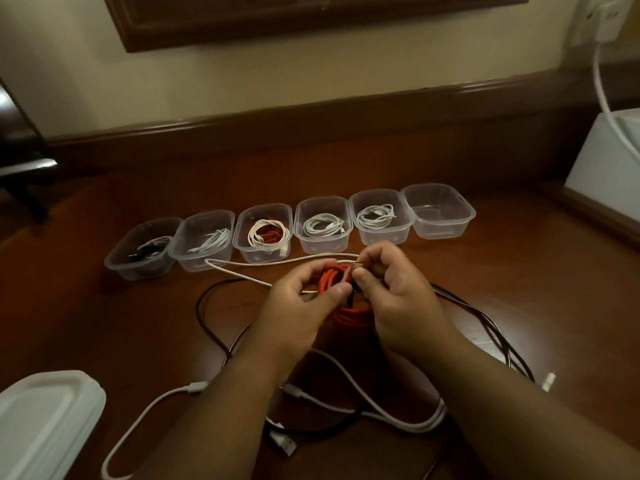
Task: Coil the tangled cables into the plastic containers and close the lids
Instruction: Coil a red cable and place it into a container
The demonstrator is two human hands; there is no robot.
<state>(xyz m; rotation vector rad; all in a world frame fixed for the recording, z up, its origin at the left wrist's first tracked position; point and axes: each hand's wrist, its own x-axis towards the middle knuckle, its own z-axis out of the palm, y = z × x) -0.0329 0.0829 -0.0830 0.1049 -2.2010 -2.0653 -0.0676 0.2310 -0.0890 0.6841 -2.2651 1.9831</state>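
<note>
Both hands hold a coiled orange cable (341, 299) above the brown table (554, 289). My left hand (304, 303) grips the coil's left side, thumb on top. My right hand (394, 292) pinches the cable's end at the coil's top. A row of several clear plastic containers lies behind: the leftmost (142, 251) holds a black cable, the following ones (204, 240) (265, 230) (323, 223) (379, 216) hold white coils, one with orange too. The rightmost container (440, 211) is empty. Loose white cables (381, 407) and black cables (491, 323) lie tangled under my arms.
A stack of white lids (45, 424) sits at the near left edge. A white box (609, 168) stands at the right, with a white cord (602, 95) running up to a wall plug. The wall and a dark wooden ledge bound the table's far side.
</note>
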